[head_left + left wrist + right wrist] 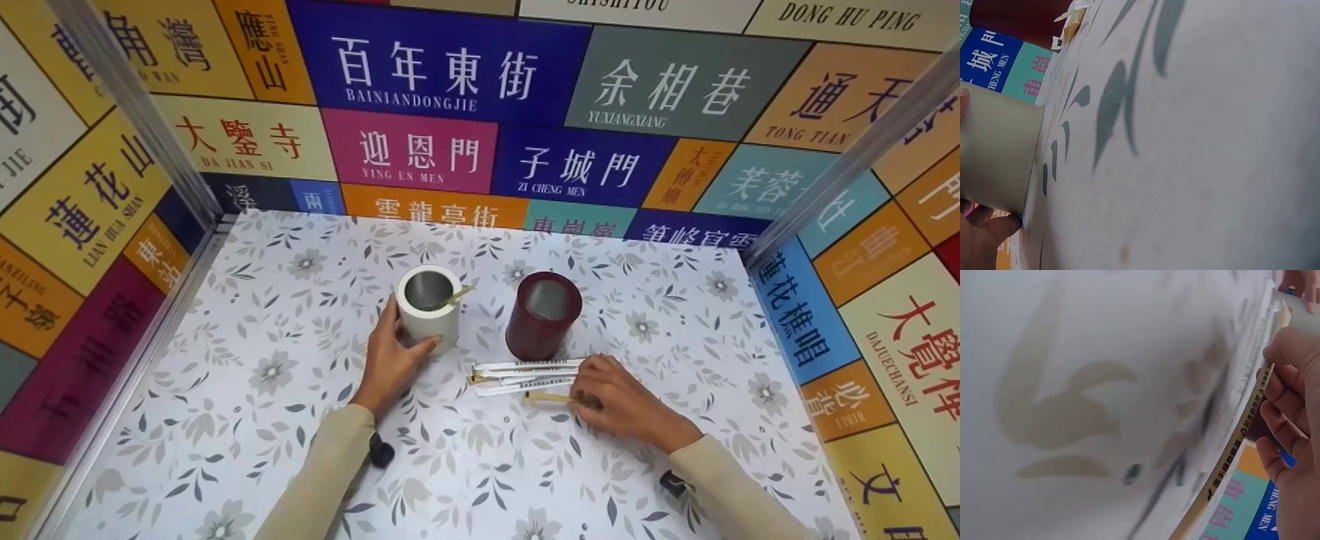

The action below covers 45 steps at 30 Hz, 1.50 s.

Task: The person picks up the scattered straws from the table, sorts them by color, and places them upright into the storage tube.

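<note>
On the left stands an upright white cylindrical cup (433, 322) with a grey inside. A thin tan stick (463, 293) leans out over its rim. My left hand (396, 358) holds the cup from its left side, the thumb across its near face. At the right, my right hand (619, 397) pinches a slim tan stick (1235, 439) printed with dark characters. Beside that hand lie several slender white-wrapped pieces (517, 373) with gold-coloured ends, partly covered by its fingers. A dark red cylindrical cup (541, 319) stands just behind them, touched by neither hand.
The table (300, 450) has a white covering with grey flowers and leaves. Upright panels with coloured street-name signs (442, 67) enclose its back and sides, with metal posts (142, 112) at the back corners.
</note>
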Motion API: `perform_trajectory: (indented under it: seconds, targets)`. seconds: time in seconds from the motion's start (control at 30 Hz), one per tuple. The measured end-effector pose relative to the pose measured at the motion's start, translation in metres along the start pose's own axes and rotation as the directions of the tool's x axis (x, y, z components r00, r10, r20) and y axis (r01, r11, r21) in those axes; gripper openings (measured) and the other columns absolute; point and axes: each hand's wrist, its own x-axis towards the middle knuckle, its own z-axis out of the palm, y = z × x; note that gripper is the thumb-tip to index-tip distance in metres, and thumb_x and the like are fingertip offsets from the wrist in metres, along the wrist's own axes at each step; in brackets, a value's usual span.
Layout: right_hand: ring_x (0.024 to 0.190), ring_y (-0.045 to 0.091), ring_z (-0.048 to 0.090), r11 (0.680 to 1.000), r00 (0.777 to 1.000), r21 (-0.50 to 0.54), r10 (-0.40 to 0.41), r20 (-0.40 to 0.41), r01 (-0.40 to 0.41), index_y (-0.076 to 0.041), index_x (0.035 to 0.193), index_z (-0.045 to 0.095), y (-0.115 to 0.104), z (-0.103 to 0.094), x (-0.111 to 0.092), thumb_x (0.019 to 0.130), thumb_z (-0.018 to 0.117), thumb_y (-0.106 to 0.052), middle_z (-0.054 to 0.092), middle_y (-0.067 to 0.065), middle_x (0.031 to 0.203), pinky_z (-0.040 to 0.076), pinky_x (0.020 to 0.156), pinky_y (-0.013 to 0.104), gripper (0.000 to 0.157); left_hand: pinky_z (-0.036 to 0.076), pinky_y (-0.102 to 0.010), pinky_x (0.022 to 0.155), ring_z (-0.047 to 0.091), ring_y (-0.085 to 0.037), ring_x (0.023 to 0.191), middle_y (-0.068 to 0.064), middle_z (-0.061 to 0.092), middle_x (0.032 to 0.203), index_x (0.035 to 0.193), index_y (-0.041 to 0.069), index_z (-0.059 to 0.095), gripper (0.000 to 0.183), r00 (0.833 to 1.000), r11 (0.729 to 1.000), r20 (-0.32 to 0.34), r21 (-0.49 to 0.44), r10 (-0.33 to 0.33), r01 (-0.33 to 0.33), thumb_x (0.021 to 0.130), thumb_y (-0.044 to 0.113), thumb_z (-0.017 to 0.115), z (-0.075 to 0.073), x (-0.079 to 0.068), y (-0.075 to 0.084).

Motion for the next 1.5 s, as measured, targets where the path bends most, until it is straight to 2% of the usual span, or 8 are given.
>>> perform_trajectory:
  seconds: [0.2, 0.37, 0.5, 0.73, 0.83, 1.07, 1.3, 1.5]
  targets:
    - [0.096, 0.022, 0.055, 0.987, 0.997, 0.159, -0.02, -0.07, 0.031, -0.016, 0.091, 0.072, -0.017, -0.015, 0.022, 0.083, 0.076, -0.002, 0.066, -0.004, 0.088, 0.041, 0.086, 0.034, 0.017, 0.042, -0.048, 0.111, 0.047, -0.028, 0.138, 0.0, 0.042, 0.157, 0.16, 0.03, 0.025, 0.106, 1.0, 1.0, 0.006, 0.012, 0.006, -0.006, 0.076, 0.033, 0.09, 0.0, 0.001, 0.0]
    - [0.093, 0.027, 0.056, 0.94, 0.995, 0.34, 0.009, -0.099, 0.026, -0.01, 0.103, 0.075, -0.032, -0.026, 0.045, 0.085, 0.075, 0.004, 0.069, 0.001, 0.097, 0.044, 0.083, 0.026, 0.023, 0.041, -0.044, 0.113, 0.045, -0.024, 0.139, 0.005, 0.04, 0.157, 0.16, 0.037, 0.023, 0.107, 1.0, 1.0, 0.007, 0.001, -0.019, 0.019, 0.076, 0.037, 0.09, 0.0, 0.0, 0.001]
    - [0.094, 0.026, 0.057, 0.914, 0.995, 0.405, 0.05, -0.092, -0.009, -0.014, 0.11, 0.074, -0.043, -0.037, 0.066, 0.089, 0.074, 0.003, 0.069, 0.002, 0.101, 0.045, 0.083, 0.027, 0.027, 0.039, -0.041, 0.114, 0.044, -0.021, 0.14, 0.008, 0.039, 0.157, 0.159, 0.04, 0.021, 0.108, 0.999, 0.999, 0.004, -0.007, -0.042, 0.042, 0.076, 0.035, 0.09, 0.001, -0.001, 0.003]
    - [0.094, 0.035, 0.06, 0.853, 0.986, 0.52, 0.115, -0.117, -0.038, -0.006, 0.099, 0.074, -0.089, -0.066, 0.12, 0.084, 0.073, 0.012, 0.07, 0.015, 0.095, 0.047, 0.087, 0.031, 0.023, 0.038, -0.044, 0.115, 0.044, -0.028, 0.14, 0.0, 0.037, 0.16, 0.162, 0.029, 0.02, 0.11, 0.999, 0.999, -0.002, -0.007, -0.051, 0.051, 0.076, 0.034, 0.09, -0.003, -0.002, 0.003]
    - [0.096, 0.033, 0.062, 0.828, 0.976, 0.555, 0.179, -0.121, -0.083, -0.001, 0.097, 0.075, -0.094, -0.076, 0.139, 0.083, 0.075, 0.012, 0.069, 0.02, 0.096, 0.052, 0.089, 0.036, 0.019, 0.039, -0.047, 0.114, 0.045, -0.031, 0.139, -0.004, 0.037, 0.16, 0.162, 0.025, 0.021, 0.111, 0.999, 0.999, -0.002, -0.005, -0.042, 0.042, 0.076, 0.034, 0.09, -0.003, -0.002, 0.003]
    - [0.093, 0.02, 0.066, 0.75, 0.902, 0.628, 0.396, -0.174, -0.208, 0.01, 0.097, 0.072, -0.077, -0.094, 0.175, 0.085, 0.074, 0.008, 0.071, 0.022, 0.099, 0.056, 0.087, 0.034, 0.012, 0.039, -0.046, 0.114, 0.045, -0.028, 0.14, -0.002, 0.039, 0.159, 0.162, 0.025, 0.023, 0.109, 1.0, 1.0, -0.001, 0.022, 0.004, -0.004, 0.077, 0.04, 0.089, 0.002, -0.001, -0.002]
    - [0.088, 0.02, 0.065, 0.749, 0.811, 0.638, 0.479, -0.336, -0.178, 0.012, 0.099, 0.072, -0.055, -0.097, 0.197, 0.087, 0.073, 0.005, 0.071, 0.025, 0.096, 0.052, 0.085, 0.039, 0.014, 0.039, -0.046, 0.114, 0.045, -0.027, 0.139, -0.002, 0.039, 0.158, 0.161, 0.025, 0.023, 0.107, 1.0, 1.0, 0.008, 0.013, -0.002, 0.002, 0.077, 0.036, 0.089, 0.001, -0.001, 0.0]
    - [0.089, 0.024, 0.068, 0.707, 0.74, 0.698, 0.53, -0.414, -0.116, 0.017, 0.101, 0.069, -0.053, -0.088, 0.212, 0.088, 0.072, 0.006, 0.07, 0.027, 0.098, 0.055, 0.086, 0.035, 0.018, 0.038, -0.044, 0.114, 0.045, -0.027, 0.14, -0.003, 0.036, 0.16, 0.162, 0.021, 0.021, 0.11, 1.0, 0.999, 0.0, 0.024, -0.023, 0.023, 0.077, 0.036, 0.089, -0.001, 0.0, 0.003]
